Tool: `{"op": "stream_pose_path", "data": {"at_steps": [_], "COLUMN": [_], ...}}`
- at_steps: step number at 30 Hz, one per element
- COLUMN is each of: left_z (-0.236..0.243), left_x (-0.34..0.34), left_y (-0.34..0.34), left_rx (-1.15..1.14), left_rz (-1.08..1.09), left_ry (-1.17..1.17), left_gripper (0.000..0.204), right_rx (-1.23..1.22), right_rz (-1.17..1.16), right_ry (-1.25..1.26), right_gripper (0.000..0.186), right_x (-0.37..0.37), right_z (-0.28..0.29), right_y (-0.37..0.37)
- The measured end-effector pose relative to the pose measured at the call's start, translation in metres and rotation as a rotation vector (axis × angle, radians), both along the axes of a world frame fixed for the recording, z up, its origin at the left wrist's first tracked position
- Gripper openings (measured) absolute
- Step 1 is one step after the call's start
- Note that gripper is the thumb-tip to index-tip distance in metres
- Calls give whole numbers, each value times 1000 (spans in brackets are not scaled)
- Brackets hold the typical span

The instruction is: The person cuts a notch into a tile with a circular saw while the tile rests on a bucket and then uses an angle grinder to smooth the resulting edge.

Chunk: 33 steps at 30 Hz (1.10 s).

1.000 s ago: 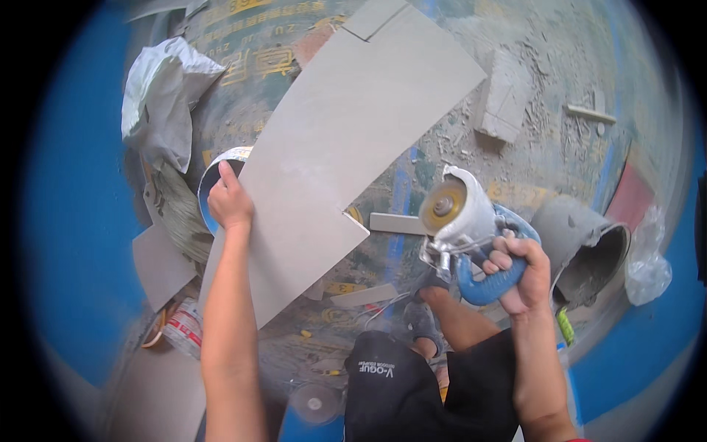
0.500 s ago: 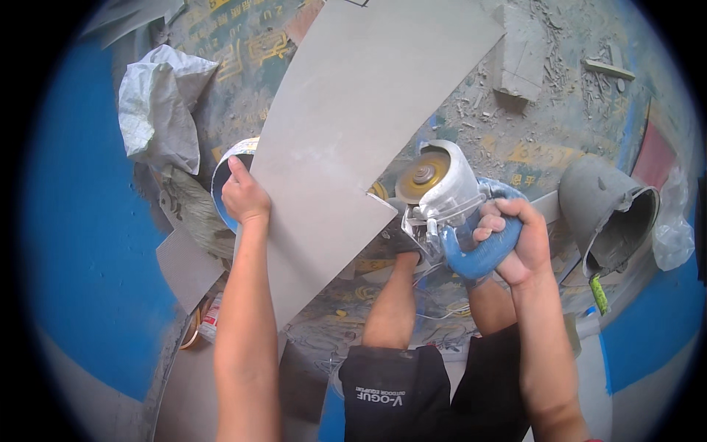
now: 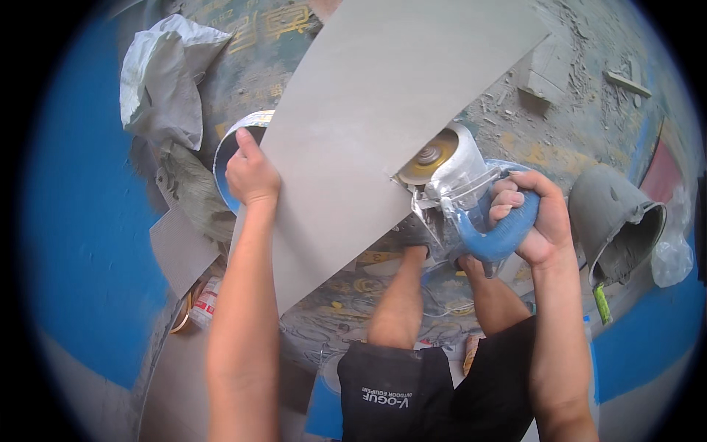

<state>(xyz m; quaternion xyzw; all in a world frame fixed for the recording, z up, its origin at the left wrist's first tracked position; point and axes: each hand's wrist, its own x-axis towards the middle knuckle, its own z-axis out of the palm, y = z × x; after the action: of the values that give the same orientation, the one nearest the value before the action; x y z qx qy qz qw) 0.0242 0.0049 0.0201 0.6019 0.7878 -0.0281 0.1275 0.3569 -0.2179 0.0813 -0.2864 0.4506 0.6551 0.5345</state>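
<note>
- The right hand (image 3: 543, 221) has its fingers curled round the thick blue loop handle of a cutting machine with a dusty white metal guard (image 3: 465, 168).
- The round gold cutting disc (image 3: 431, 156) is up and left of that hand, right at the tile's edge; I can't tell if it touches.
- The left hand (image 3: 252, 175) is on the left edge of a big flat grey tile (image 3: 346, 140), thumb pointing up. Its fingers are hidden, so I can't tell how tightly they close.
- The tile lies between the two hands and reaches up past both.
- Just beside the left hand, a round bucket with a white rim (image 3: 254, 120) peeks out from under the tile.
- Right of the right hand, a dirty grey plastic bucket (image 3: 605, 202) lies on its side, with a clear crumpled plastic bag (image 3: 672, 250) beyond it.
- Farther up and left of the left hand sits a crumpled white sack (image 3: 166, 85).
- Far above the right hand is a pale grey block (image 3: 546, 72), with broken bits around it.
</note>
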Motion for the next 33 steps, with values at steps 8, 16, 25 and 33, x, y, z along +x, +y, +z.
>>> {"op": "stream_pose_path", "data": {"at_steps": [8,16,25,33], "left_z": [0,4,10,4], "left_x": [-1,2,6,3], "left_y": [-1,-3,-1,-1], "left_rx": [30,37,-35,30], "left_rz": [-7,-10,17,-15], "left_ry": [-4,-25,-34,-22], "left_gripper": [76,75,77,74], "right_rx": [-35,-30,-44,-63], "right_rz": [32,24,31,35], "right_ry": [-2,-1,10,36], "right_gripper": [9,9,10,10], "right_x": [-3,-5,-6,-4], "right_z": [-1,2,1,-2], "right_y": [6,10,10,7]}}
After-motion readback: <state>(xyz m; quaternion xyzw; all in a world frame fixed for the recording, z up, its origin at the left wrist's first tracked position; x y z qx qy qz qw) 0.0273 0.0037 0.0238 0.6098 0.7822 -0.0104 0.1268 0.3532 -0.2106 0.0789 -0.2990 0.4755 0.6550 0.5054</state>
